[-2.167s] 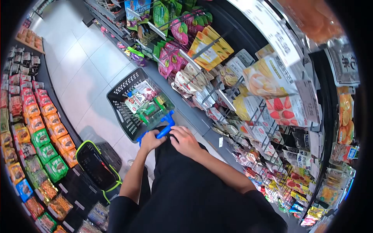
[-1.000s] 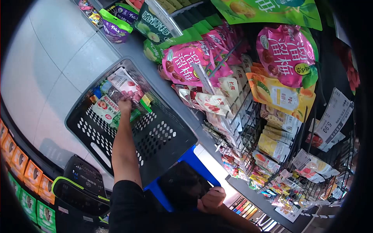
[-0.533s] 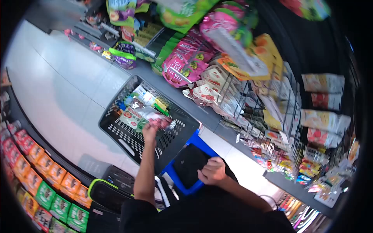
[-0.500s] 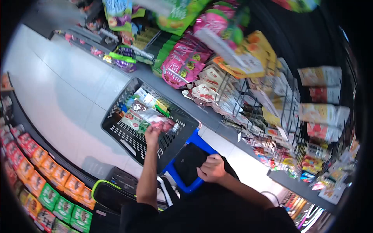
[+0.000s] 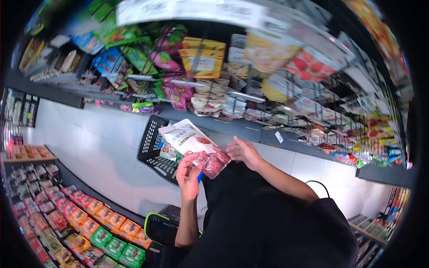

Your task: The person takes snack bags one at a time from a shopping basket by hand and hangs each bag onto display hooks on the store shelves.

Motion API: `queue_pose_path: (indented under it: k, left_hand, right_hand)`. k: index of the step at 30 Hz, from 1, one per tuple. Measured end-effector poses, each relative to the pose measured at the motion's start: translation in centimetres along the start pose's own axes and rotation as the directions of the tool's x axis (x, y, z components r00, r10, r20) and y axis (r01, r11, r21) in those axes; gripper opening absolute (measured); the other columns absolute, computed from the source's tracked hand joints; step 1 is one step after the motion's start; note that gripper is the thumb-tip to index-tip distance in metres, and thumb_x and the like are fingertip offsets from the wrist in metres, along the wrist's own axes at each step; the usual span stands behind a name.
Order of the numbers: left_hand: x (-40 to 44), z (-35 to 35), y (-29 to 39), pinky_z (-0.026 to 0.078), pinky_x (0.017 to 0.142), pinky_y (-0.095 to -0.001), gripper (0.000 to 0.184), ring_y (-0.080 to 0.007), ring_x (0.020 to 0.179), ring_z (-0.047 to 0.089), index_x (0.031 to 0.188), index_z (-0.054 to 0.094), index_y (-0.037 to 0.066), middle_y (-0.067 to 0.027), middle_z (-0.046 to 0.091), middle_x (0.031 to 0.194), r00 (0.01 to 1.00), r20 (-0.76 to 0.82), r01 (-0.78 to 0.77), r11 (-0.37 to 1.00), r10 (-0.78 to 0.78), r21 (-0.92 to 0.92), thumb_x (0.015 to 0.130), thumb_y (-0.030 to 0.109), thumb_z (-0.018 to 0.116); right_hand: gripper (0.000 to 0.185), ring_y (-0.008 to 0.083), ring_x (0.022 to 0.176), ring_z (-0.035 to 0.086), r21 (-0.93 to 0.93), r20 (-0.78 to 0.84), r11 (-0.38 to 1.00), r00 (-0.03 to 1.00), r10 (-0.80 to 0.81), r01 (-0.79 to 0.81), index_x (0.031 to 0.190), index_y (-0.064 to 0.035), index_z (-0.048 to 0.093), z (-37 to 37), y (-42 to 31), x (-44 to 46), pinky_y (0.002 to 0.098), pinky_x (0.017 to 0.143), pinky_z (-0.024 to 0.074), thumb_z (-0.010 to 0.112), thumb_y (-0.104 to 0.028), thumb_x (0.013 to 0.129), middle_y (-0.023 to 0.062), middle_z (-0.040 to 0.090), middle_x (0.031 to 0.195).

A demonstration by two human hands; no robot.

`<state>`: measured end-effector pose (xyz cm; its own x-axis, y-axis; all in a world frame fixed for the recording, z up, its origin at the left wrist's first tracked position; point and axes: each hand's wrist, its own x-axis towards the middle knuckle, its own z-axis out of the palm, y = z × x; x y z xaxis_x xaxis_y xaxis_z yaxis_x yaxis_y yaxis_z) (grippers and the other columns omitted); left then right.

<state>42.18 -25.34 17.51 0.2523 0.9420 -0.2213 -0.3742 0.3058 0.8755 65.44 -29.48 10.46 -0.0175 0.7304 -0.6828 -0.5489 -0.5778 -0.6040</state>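
A white pouch of what look like dried red dates (image 5: 193,142), with a clear lower part, is tilted in front of my body. My left hand (image 5: 188,177) is closed on its lower left edge. At the pouch's right side is my right hand (image 5: 246,152), fingers stretched out; whether the fingertips touch the pouch I cannot tell. Behind and below the pouch stands a dark grey shopping basket (image 5: 148,136) with perforated sides, partly covered by it. A few packages show inside, among them a white and green packet (image 5: 168,152).
Hanging snack bags (image 5: 203,58) line the rack across the far side, above a grey shelf base (image 5: 214,123). On the left, a low shelf carries orange packs (image 5: 112,222) and green packs (image 5: 116,246). A black bag with green trim (image 5: 161,228) stands beside me.
My left hand has lifted the pouch out of the basket toward me. My right hand has let go of the blue handle and come to the pouch. The view has turned.
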Motion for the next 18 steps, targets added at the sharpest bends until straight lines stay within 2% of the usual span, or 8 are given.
queue_pose_path:
  k: [2, 3, 5, 7, 10, 13, 15, 18]
  left_hand:
    - [-1.3, 3.9, 0.1, 0.048, 0.092, -0.0283, 0.034, -0.0154, 0.103, 0.062, 0.120, 0.057, -0.005, -0.0119, 0.064, 0.116, 0.991, 0.121, 0.066, 0.996, -0.058, -0.063, 0.087, -0.011, 0.054]
    - [-1.9, 5.7, 0.0, 0.047, 0.092, -0.0286, 0.034, -0.0158, 0.103, 0.062, 0.119, 0.057, -0.005, -0.0120, 0.064, 0.116, 0.980, 0.181, 0.107, 0.990, -0.089, -0.092, 0.086, -0.011, 0.054]
    - [-2.9, 8.3, -1.3, 0.047, 0.093, -0.0290, 0.034, -0.0165, 0.101, 0.063, 0.117, 0.057, -0.005, -0.0120, 0.066, 0.113, 0.944, 0.272, 0.207, 0.977, -0.188, -0.044, 0.083, -0.011, 0.053]
    - [-3.5, 10.4, -2.9, 0.048, 0.092, -0.0287, 0.034, -0.0159, 0.100, 0.063, 0.115, 0.058, -0.005, -0.0118, 0.067, 0.110, 0.887, 0.373, 0.278, 0.960, -0.272, 0.040, 0.082, -0.012, 0.054]
    - [-3.9, 12.8, -4.6, 0.048, 0.090, -0.0276, 0.030, -0.0145, 0.098, 0.063, 0.105, 0.063, -0.003, -0.0090, 0.068, 0.104, 0.869, 0.435, 0.075, 0.933, -0.234, 0.352, 0.077, -0.010, 0.053]
    - [-3.7, 15.5, -5.6, 0.047, 0.085, -0.0267, 0.028, -0.0172, 0.090, 0.063, 0.099, 0.065, 0.001, -0.0093, 0.066, 0.096, 0.844, 0.527, -0.207, 0.848, -0.097, 0.488, 0.075, -0.009, 0.055]
    - [-3.8, 17.7, -5.4, 0.048, 0.083, -0.0285, 0.025, -0.0198, 0.092, 0.062, 0.100, 0.065, 0.002, -0.0109, 0.064, 0.100, 0.835, 0.541, -0.312, 0.723, -0.102, 0.617, 0.076, -0.006, 0.061]
    - [-4.2, 21.3, -6.5, 0.050, 0.083, -0.0314, 0.032, -0.0228, 0.101, 0.061, 0.108, 0.062, 0.003, -0.0131, 0.060, 0.113, 0.833, 0.553, -0.398, 0.667, -0.024, 0.630, 0.078, 0.001, 0.070]
  right_hand:
    - [0.066, 0.0266, 0.114, 0.062, 0.166, 0.249, 0.976, 0.964, 0.096, -0.140, 0.132, 0.0014, 0.051, -2.5, -1.3, -2.5, 0.0403, 0.098, 0.0483, 0.050, -0.056, 0.098, 0.0169, 0.059, 0.131]
    - [0.078, 0.0286, 0.128, 0.052, 0.204, 0.312, 0.963, 0.944, 0.108, -0.178, 0.144, 0.0006, 0.039, -3.1, -1.6, -4.3, 0.0450, 0.106, 0.0436, 0.045, -0.062, 0.097, 0.0181, 0.050, 0.142]
    - [0.069, 0.0260, 0.134, 0.047, 0.420, 0.434, 0.887, 0.901, -0.013, -0.190, 0.145, 0.0000, 0.039, -4.6, -1.3, -7.0, 0.0431, 0.112, 0.0389, 0.044, -0.053, 0.101, 0.0165, 0.048, 0.145]
    - [0.058, 0.0259, 0.125, 0.055, 0.462, 0.370, 0.884, 0.922, -0.116, -0.074, 0.142, 0.0003, 0.042, -6.8, -1.2, -9.1, 0.0429, 0.106, 0.0454, 0.055, -0.037, 0.100, 0.0167, 0.054, 0.138]
    - [0.048, 0.0240, 0.112, 0.064, 0.457, 0.246, 0.889, 0.956, -0.162, 0.033, 0.136, 0.0014, 0.049, -9.5, -2.3, -12.0, 0.0400, 0.096, 0.0537, 0.066, -0.015, 0.093, 0.0154, 0.062, 0.127]
    - [0.043, 0.0224, 0.109, 0.065, 0.400, 0.139, 0.879, 0.931, -0.337, 0.259, 0.131, 0.0018, 0.054, -12.3, -2.6, -14.1, 0.0390, 0.096, 0.0536, 0.068, -0.013, 0.092, 0.0140, 0.064, 0.122]
    - [0.042, 0.0195, 0.104, 0.066, 0.382, 0.036, 0.846, 0.909, -0.416, 0.372, 0.126, 0.0021, 0.059, -13.7, -2.4, -15.4, 0.0353, 0.091, 0.0544, 0.072, -0.009, 0.088, 0.0120, 0.067, 0.117]
    - [0.041, 0.0171, 0.102, 0.066, 0.295, -0.094, 0.804, 0.852, -0.514, 0.517, 0.123, 0.0023, 0.061, -15.3, -2.7, -17.7, 0.0329, 0.088, 0.0542, 0.074, -0.010, 0.087, 0.0111, 0.068, 0.115]
